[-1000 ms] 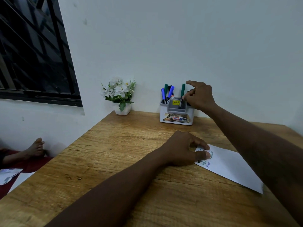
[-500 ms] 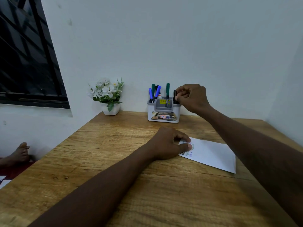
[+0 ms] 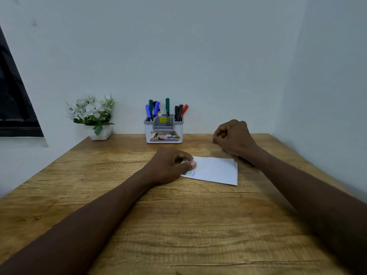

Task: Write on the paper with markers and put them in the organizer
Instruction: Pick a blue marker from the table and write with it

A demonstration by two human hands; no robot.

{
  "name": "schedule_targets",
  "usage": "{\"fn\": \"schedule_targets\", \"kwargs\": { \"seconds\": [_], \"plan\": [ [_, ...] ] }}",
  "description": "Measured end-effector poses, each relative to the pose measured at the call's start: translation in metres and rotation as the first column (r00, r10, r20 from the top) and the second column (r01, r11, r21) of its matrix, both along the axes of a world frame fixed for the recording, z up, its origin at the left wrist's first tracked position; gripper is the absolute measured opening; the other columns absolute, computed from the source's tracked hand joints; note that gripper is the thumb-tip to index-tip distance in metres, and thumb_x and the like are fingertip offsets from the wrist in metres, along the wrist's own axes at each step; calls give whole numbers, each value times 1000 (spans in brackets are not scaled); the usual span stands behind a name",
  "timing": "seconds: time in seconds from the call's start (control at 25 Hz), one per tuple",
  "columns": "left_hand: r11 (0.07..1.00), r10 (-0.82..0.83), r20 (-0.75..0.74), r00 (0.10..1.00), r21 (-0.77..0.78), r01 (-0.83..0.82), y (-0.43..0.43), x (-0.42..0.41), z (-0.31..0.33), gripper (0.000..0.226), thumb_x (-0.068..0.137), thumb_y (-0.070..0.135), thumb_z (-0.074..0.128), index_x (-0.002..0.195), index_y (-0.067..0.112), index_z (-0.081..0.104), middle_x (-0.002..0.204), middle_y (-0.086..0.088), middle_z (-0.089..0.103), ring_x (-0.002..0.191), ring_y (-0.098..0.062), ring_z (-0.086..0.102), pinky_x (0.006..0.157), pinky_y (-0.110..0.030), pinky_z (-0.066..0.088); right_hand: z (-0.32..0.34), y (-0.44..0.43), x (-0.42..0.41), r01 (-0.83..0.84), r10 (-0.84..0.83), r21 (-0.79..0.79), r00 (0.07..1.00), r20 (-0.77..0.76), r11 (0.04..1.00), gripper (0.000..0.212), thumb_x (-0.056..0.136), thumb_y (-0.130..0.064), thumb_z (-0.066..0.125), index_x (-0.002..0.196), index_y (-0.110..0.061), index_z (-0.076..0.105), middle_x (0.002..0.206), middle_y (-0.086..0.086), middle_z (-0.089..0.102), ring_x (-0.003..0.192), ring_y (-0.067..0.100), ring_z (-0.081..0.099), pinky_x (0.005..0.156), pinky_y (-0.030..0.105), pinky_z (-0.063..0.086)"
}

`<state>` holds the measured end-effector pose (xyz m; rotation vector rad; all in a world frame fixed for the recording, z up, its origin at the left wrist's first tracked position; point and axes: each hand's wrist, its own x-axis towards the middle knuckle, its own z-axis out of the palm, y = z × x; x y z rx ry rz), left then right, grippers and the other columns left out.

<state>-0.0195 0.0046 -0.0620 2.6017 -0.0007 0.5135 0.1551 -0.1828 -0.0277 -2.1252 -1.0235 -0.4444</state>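
Observation:
A white and grey organizer point(image 3: 164, 133) stands against the back wall, holding several markers: blue and green ones point(image 3: 152, 110) on its left, one green point(image 3: 167, 108) in the middle, black and red ones point(image 3: 180, 111) on its right. A white sheet of paper point(image 3: 216, 171) with small coloured writing at its left end lies on the wooden table point(image 3: 178, 225). My left hand point(image 3: 168, 165) rests on the paper's left end, fingers curled and thumb tip pressing the sheet. My right hand point(image 3: 232, 136) hovers right of the organizer, fingers curled, holding nothing.
A small white pot of white artificial flowers point(image 3: 93, 116) stands at the back left of the table. A dark window point(image 3: 14, 100) is on the left wall. Walls close the table at the back and right.
My right hand has left the organizer's right compartment and drawn back to the right, empty. The black and red markers now show there. The view has turned right.

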Motion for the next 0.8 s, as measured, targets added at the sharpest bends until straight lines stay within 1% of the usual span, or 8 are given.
{"fn": "schedule_targets", "kwargs": {
  "seconds": [0.12,0.24,0.36,0.44,0.52,0.64,0.72,0.8],
  "plan": [
    [999,-41,21,999,11,41,-2,-1,0,27,99,47,57,108,31,77,93,19,75,79,4,63,63,-18,41,1,-20,11,145,-148,-66,988,-33,987,16,70,-24,89,66,-21,74,69,-12,67,74,9,67,71,26,52],
    [999,-27,43,999,18,27,-1,0,-1,35,103,44,49,100,24,78,82,12,74,75,-5,63,60,-22,40,-1,-34,18,269,-285,-209,957,-51,940,26,64,-41,92,72,-20,78,76,-8,72,79,11,66,71,29,56],
    [999,-26,51,998,30,25,0,-1,0,30,104,38,52,110,24,77,95,16,76,83,0,64,66,-20,45,-4,-36,20,305,-348,-354,936,-62,884,32,65,-49,89,78,-21,80,76,-5,74,78,12,68,72,33,61],
    [1000,-17,65,998,6,16,-1,-3,1,26,103,34,54,118,26,75,107,20,73,91,7,64,74,-15,48,-5,-33,19,321,-371,-385,926,-63,865,32,68,-48,85,83,-20,79,79,-3,74,80,16,68,75,37,62],
    [999,26,94,995,-26,-24,0,-4,1,27,102,33,57,122,27,73,114,16,73,95,8,62,80,-17,50,-4,-32,16,354,-397,-381,917,-37,854,29,72,-45,80,87,-21,77,83,-2,73,81,18,68,76,38,61],
    [995,95,142,985,-35,-91,0,-5,2,31,99,37,62,128,30,68,124,8,71,108,2,60,86,-16,45,-3,-31,11,344,-357,-293,934,8,892,20,80,-33,68,90,-19,77,85,-1,73,79,21,66,73,34,57],
    [992,123,197,973,-6,-124,-4,-5,4,39,96,38,65,134,33,62,132,6,67,117,-1,56,95,-23,43,0,-26,5,258,-250,-224,966,62,940,20,91,-30,58,97,-18,74,93,-1,72,84,24,65,74,35,51],
    [992,120,292,949,10,-129,-9,-6,7,46,95,35,67,140,33,57,136,7,63,115,4,48,96,-25,42,3,-16,-6,119,-94,-213,987,127,970,19,100,-29,51,107,-19,65,99,-2,66,87,24,61,77,37,46]
  ]
}}
